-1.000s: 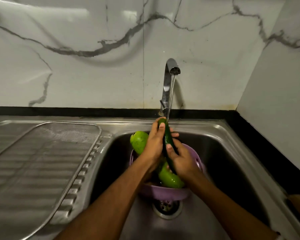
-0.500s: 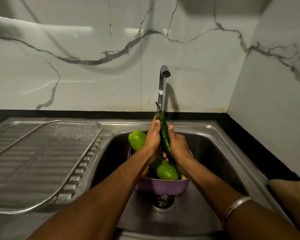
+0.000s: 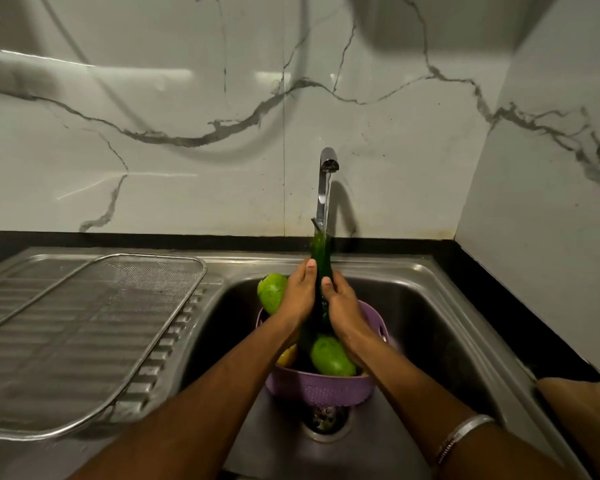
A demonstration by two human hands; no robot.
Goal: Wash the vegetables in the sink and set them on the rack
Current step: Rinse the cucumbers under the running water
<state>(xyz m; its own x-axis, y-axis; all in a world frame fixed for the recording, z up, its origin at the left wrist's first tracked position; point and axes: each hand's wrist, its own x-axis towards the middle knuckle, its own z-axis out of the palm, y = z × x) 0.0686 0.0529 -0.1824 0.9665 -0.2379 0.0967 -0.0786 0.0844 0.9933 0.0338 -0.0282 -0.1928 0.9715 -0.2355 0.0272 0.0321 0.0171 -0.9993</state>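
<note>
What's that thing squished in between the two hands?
In the head view, a dark green cucumber stands upright between the left hand and the right hand, its top under the water from the tap.

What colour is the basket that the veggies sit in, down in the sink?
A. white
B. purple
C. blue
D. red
B. The basket under the two hands is purple, with small holes in its wall; it stands in the steel sink over the drain and holds a light green vegetable.
</note>
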